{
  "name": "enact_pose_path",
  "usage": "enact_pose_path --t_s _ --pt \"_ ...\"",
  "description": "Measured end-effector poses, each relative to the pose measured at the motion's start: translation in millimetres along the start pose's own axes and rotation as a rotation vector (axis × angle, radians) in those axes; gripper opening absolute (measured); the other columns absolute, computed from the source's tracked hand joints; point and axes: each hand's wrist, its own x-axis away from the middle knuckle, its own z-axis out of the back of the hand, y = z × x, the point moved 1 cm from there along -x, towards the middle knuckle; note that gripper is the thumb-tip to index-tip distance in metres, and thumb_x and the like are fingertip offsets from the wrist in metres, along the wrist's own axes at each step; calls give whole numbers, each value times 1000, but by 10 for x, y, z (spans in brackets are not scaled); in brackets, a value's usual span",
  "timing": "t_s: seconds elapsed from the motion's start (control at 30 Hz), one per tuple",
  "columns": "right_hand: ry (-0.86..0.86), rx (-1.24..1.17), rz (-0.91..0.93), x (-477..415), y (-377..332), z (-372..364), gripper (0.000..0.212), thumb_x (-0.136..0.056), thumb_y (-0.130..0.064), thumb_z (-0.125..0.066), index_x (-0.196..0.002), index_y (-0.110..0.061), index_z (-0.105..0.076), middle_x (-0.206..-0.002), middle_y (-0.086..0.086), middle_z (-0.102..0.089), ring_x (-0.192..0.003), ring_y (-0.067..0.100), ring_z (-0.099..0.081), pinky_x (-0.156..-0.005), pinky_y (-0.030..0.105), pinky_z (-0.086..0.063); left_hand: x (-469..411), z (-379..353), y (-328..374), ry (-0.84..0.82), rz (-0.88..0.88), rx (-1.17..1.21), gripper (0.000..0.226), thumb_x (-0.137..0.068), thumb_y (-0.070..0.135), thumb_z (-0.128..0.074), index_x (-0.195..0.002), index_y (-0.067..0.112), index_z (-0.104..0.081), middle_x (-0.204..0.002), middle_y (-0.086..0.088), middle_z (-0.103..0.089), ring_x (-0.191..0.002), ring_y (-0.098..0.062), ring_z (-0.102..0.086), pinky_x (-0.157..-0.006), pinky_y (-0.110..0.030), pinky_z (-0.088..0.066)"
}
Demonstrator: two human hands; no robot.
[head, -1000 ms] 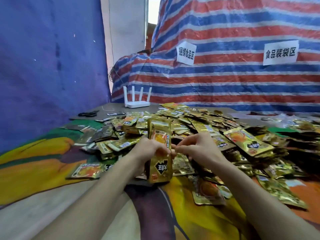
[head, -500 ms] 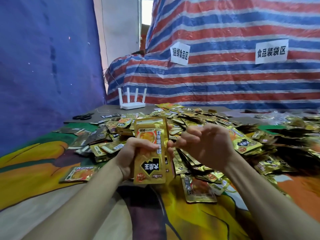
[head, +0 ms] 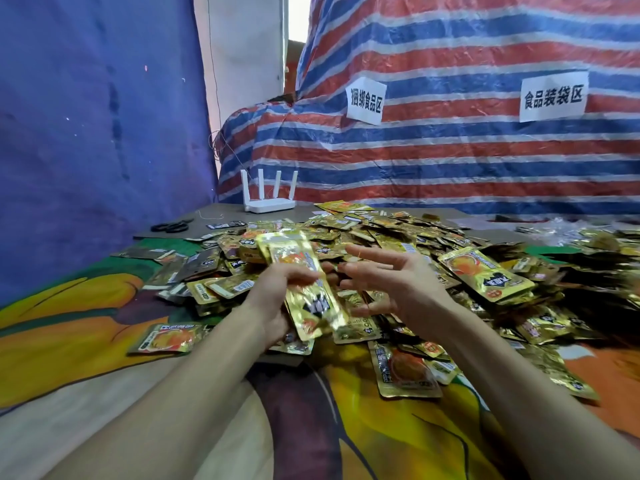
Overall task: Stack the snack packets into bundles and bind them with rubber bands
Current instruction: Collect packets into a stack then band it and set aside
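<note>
My left hand (head: 277, 299) grips a bundle of gold snack packets (head: 304, 282), tilted with its top end leaning left and away from me. My right hand (head: 388, 282) hovers just right of the bundle with its fingers spread and straight. A thin orange rubber band (head: 360, 255) shows round one finger of that hand. A big heap of loose gold packets (head: 398, 233) covers the table behind and to the right of both hands.
A single packet (head: 166, 337) lies alone on the colourful cloth at the left, another (head: 405, 372) near my right forearm. Black scissors (head: 171, 226) and a white router (head: 269, 199) sit at the back left. A striped tarp (head: 450, 161) rises behind the table.
My right hand has opened from a curled fist to spread fingers. The bundle in my left hand has tilted from upright to leaning left.
</note>
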Motion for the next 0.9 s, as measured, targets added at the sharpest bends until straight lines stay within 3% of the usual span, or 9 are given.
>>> enact_pose_path --t_s 0.13,0.2,0.3,0.43,0.57,0.63,0.73,0.83,0.9 --pt "46 56 -4 2 91 -170 73 -60 -27 -91 -126 -9 -68 -118 9 -74 -102 23 -74 -66 41 -63 -33 -5 73 156 -212 258 22 -88 4 -55 -83 9 -76 -96 -14 -74 -89 -33 -71 -92 -49 -56" --pt "0 -14 7 -23 147 -304 52 -63 -21 -93 -111 -17 -74 -109 2 -77 -103 21 -74 -70 42 -63 -24 -3 100 191 -278 325 26 -91 7 -56 -79 11 -78 -88 -11 -75 -85 -31 -72 -80 -46 -59" --pt "-5 -154 94 -72 199 -501 24 -73 -11 -85 -90 -25 -80 -99 -2 -78 -97 20 -75 -73 42 -63 -1 -45 129 240 -279 393 23 -92 11 -58 -108 6 -73 -102 -14 -75 -91 -34 -74 -63 -39 -61" --pt "96 -117 167 -91 267 -623 41 -71 -15 -85 -106 -30 -71 -99 -6 -77 -96 16 -75 -71 32 -61 0 -100 77 175 -213 410 21 -98 22 -52 -93 15 -71 -97 -16 -76 -81 -35 -75 -71 -45 -61" --pt "238 -80 178 -110 309 -593 79 -61 -21 -87 -132 -22 -54 -115 6 -72 -102 21 -73 -85 42 -61 18 -195 -21 88 -168 406 22 -98 23 -55 -100 9 -72 -95 -17 -77 -81 -35 -76 -66 -43 -63" --pt "230 -131 178 -110 318 -552 76 -60 -16 -88 -130 -18 -57 -117 11 -72 -101 25 -74 -82 41 -62 41 -236 -41 65 -145 398 26 -95 22 -61 -110 4 -71 -102 -19 -76 -88 -36 -75 -70 -44 -63" --pt "179 -99 172 -84 286 -513 68 -59 -14 -89 -122 -15 -64 -105 10 -76 -95 29 -75 -76 43 -61 43 -224 -61 -22 -168 368 24 -90 21 -61 -95 8 -81 -101 -16 -77 -88 -32 -76 -74 -44 -63" --pt "116 -49 141 -66 214 -467 59 -55 -9 -87 -110 -12 -68 -93 9 -77 -83 29 -74 -65 39 -59 63 -185 -48 -88 -192 357 29 -86 23 -58 -96 10 -82 -110 -17 -75 -99 -33 -74 -99 -47 -54" --pt "76 -40 116 -62 160 -437 54 -57 -7 -82 -109 -8 -67 -90 12 -74 -78 30 -71 -59 37 -55 49 -154 -59 -129 -150 366 33 -92 23 -53 -99 9 -82 -115 -18 -74 -102 -33 -73 -103 -47 -51"
